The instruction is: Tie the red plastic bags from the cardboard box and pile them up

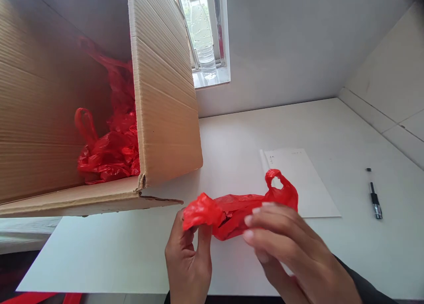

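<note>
- Here's the red bag [238,209], up front and centre, stretched sideways above the white table [126,255], one looped handle poking up at its right end.
- Left hand [190,255] on the job: its grip is closed around the bag's bunched left end, thumb and fingers pinching the crumpled plastic.
- And the right hand [294,246] comes over the bag's right part, fingers bent and laid across it in view; whether that grip is holding plastic or merely hovering in front, I cannot tell.
- Over on the left, a big cardboard box [168,100], its open side facing us, a torn flap edge reaching almost to the left hand.
- Inside that box, a heap of crumpled red plastic [111,151], one loop standing up at its left, more of it rising along the inner wall.
- Behind the held bag, white paper [308,189] lies on the table, a few small marks near its top edge, the bag's handle overlapping it in view.
- Out to the right, a pen [375,202] lies well apart from the hands, a small dark piece [369,169] just beyond its tip.
- At the back, a clear bottle [202,39] stands on the window sill [221,75], beside the grey wall [281,43].
</note>
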Demonstrator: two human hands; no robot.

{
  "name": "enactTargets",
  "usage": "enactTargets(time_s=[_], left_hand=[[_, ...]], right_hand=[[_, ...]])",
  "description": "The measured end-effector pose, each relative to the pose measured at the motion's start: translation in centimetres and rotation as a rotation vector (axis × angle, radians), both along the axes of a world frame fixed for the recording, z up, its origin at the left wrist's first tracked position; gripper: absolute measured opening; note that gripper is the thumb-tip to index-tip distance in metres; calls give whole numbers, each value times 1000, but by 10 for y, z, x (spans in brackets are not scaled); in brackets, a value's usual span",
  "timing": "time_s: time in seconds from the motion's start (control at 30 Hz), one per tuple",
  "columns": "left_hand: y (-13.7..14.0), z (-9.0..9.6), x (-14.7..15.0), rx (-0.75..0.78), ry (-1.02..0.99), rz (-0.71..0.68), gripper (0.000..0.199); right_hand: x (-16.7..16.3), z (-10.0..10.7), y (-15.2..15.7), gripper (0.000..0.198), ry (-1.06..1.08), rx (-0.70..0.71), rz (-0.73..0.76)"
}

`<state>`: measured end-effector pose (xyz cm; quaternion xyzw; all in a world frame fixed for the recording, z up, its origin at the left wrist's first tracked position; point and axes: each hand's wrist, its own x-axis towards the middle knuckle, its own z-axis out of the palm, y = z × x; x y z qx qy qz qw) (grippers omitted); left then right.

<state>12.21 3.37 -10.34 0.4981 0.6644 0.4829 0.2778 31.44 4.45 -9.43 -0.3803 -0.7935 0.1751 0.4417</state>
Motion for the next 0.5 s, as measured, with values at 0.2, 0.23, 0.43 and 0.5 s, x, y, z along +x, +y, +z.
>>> enactTargets(time_s=[0.2,0.23,0.43,0.5], left_hand=[[1,-1,-8,59,-185,-46,29],[0,-3,-8,19,-192,-43,28],[-6,-8,4,-5,100,-84,34],[-5,-7,8,27,242,-137,41]], right_hand=[[-8,-22,14,27,-462,-100,21],[-7,-25,14,26,-500,-136,7],[-9,-27,15,54,-586,-220,8],[-14,-25,16,57,-524,-184,-28]])
